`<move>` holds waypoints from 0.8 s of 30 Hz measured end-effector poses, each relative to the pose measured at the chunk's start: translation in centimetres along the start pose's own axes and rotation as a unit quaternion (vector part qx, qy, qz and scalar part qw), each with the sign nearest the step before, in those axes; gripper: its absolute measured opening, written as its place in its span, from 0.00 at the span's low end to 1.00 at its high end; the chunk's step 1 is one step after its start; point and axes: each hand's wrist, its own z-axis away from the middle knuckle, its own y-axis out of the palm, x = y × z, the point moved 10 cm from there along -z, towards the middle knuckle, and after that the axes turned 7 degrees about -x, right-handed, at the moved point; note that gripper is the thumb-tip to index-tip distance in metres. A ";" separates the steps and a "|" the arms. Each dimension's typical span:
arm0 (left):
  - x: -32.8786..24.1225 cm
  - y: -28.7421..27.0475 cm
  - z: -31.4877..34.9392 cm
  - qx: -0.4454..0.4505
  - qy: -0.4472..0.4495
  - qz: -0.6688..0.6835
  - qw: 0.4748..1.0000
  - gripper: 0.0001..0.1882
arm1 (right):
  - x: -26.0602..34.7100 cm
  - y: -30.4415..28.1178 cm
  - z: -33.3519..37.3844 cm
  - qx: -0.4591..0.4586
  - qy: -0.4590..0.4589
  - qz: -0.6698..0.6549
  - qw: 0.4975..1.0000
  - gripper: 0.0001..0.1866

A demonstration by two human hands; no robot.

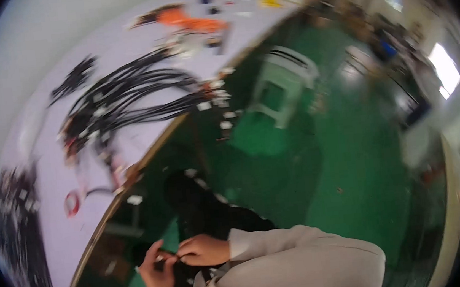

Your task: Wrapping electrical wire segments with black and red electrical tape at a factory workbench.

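— What have your hands got, low in the frame?

— My left hand and right hand pinch one small dark piece between fingertips, close to my lap to steady it.

— And beyond?

— One white surface at upper left carries black cable bundles, too blurred to count; one pale stool stands on the green floor.

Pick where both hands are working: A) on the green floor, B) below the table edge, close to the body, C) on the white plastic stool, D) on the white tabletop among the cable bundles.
B: the left hand and right hand meet, fingertips together on something small and dark, below the white table edge, apart from the black cable bundles.
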 end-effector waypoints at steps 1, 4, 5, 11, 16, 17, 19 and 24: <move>-0.6 0.7 -0.4 0.033 0.022 -0.022 0.999 0.22 | 0.2 -0.6 0.4 -0.017 -0.013 -0.009 1.000 0.07; -2.0 1.8 -0.7 0.093 0.066 -0.024 0.993 0.13 | -0.3 -0.7 1.4 0.004 0.013 -0.033 0.999 0.09; -1.5 2.2 -1.0 0.114 0.028 -0.010 0.993 0.22 | -0.3 -0.8 1.6 0.003 0.016 -0.037 0.999 0.10; -3.0 5.1 -2.5 0.174 0.045 0.048 0.983 0.21 | -0.1 -4.1 2.3 -0.107 0.013 0.022 0.994 0.10; -4.4 8.4 -2.2 0.311 0.103 -0.002 0.945 0.20 | -0.7 -4.9 4.4 -0.120 0.033 0.058 0.990 0.09; -4.8 9.0 -1.8 0.337 0.096 0.033 0.936 0.19 | -0.7 -4.8 4.8 -0.124 0.038 0.067 0.989 0.09; -5.5 9.7 -1.4 0.356 0.111 0.027 0.928 0.19 | -0.8 -5.0 5.7 -0.157 0.055 0.015 0.986 0.07; -6.2 10.9 -1.1 0.374 0.134 0.018 0.917 0.20 | 0.3 -6.5 6.7 -0.218 0.015 -0.002 0.976 0.07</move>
